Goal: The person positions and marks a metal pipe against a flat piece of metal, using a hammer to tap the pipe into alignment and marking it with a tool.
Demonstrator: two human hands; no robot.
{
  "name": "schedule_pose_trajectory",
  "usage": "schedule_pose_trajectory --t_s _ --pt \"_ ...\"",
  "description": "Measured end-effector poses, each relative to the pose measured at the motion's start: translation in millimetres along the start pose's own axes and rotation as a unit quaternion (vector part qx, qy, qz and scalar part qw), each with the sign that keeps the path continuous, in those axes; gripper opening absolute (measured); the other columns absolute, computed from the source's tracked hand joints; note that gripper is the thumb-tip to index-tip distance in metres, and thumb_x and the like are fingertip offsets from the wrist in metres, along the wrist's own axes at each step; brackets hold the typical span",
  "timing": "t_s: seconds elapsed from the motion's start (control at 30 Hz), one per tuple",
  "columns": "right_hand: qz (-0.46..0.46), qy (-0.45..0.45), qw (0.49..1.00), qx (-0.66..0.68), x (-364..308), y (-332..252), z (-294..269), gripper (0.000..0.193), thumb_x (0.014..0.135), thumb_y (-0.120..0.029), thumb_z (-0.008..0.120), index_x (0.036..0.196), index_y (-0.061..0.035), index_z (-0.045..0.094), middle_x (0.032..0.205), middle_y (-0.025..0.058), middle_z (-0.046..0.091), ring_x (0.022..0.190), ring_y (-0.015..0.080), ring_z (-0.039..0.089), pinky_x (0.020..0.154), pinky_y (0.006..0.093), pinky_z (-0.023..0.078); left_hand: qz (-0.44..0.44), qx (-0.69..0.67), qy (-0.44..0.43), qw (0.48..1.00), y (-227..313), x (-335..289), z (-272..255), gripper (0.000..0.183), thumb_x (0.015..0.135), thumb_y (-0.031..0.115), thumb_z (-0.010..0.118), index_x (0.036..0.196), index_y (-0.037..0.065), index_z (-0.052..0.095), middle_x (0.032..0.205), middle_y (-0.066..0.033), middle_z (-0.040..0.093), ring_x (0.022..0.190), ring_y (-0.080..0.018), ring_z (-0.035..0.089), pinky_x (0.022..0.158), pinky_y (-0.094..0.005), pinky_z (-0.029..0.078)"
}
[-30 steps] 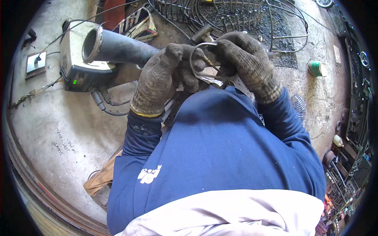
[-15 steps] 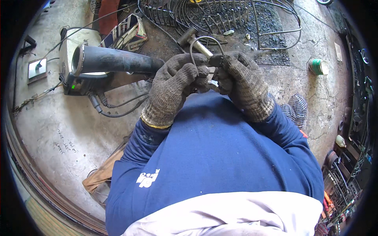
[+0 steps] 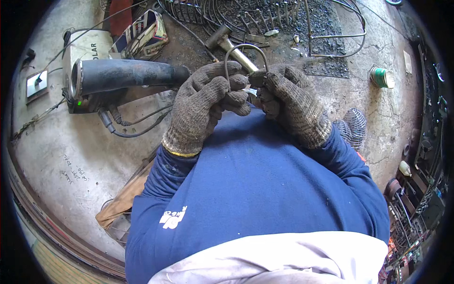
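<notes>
Grey-brown knit gloves cover both my hands, held close together in front of my chest. A thin metal rod bent into a U (image 3: 247,46) arches up between them. My left hand (image 3: 201,102) has its curled fingers on the rod's left leg. My right hand (image 3: 295,102) pinches the right leg between thumb and fingers. A small whitish, shiny scrap (image 3: 251,91) shows between the hands; what it is, I cannot make out. Just beyond the rod lies a hammer (image 3: 239,56) with a dark head and pale handle, its lower end hidden behind my right hand.
To the left, a large dark pipe (image 3: 127,75) lies before a pale machine (image 3: 87,47) with cables. A torn box (image 3: 146,35) lies behind it. Bent rods (image 3: 338,36) and dark debris cover the far area. A green-and-white can (image 3: 381,77) stands right; tools line the right edge.
My left hand has shifted slightly left, away from the right hand, and its fingers have loosened a little. The surroundings have slid somewhat in the view.
</notes>
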State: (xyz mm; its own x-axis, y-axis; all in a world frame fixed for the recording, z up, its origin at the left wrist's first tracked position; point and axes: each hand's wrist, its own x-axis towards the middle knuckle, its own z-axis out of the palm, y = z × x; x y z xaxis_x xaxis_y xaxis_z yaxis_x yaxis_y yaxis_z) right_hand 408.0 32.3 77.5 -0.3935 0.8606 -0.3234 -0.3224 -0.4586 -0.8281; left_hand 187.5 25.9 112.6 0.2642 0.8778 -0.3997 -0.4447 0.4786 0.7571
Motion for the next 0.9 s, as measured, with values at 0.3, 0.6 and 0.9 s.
schedule_pose_trajectory --t_s 0.3,0.6,0.9 --pt "0.009 0.015 1.000 -0.013 6 5 -3 0.032 0.103 -0.028 0.064 0.119 -0.0006 0.066 0.088 0.0053 0.068 0.068 0.0101 0.060 0.058 0.0247 0.049 -0.010 -0.050 -0.010 0.999 -3 3 -6 0.050 0.099 0.013 0.066 0.141 -0.007 0.049 0.115 -0.0168 0.068 0.098 -0.0254 0.072 0.078 -0.0471 0.066" --pt "-0.007 -0.007 0.999 -0.051 14 0 -1 0.033 0.103 -0.028 0.064 0.121 -0.0010 0.068 0.090 0.0050 0.069 0.073 0.0105 0.063 0.062 0.0244 0.052 0.006 -0.031 0.022 0.999 -4 1 -4 0.048 0.099 0.011 0.066 0.141 -0.005 0.051 0.117 -0.0165 0.069 0.098 -0.0249 0.073 0.082 -0.0461 0.065" --pt "-0.085 -0.052 0.992 0.071 54 -25 17 0.028 0.105 -0.026 0.063 0.120 -0.0025 0.069 0.098 0.0048 0.072 0.079 0.0098 0.066 0.067 0.0241 0.056 0.146 -0.028 0.016 0.989 34 8 9 0.037 0.098 0.004 0.065 0.134 -0.005 0.058 0.115 -0.0179 0.071 0.097 -0.0268 0.075 0.084 -0.0406 0.065"
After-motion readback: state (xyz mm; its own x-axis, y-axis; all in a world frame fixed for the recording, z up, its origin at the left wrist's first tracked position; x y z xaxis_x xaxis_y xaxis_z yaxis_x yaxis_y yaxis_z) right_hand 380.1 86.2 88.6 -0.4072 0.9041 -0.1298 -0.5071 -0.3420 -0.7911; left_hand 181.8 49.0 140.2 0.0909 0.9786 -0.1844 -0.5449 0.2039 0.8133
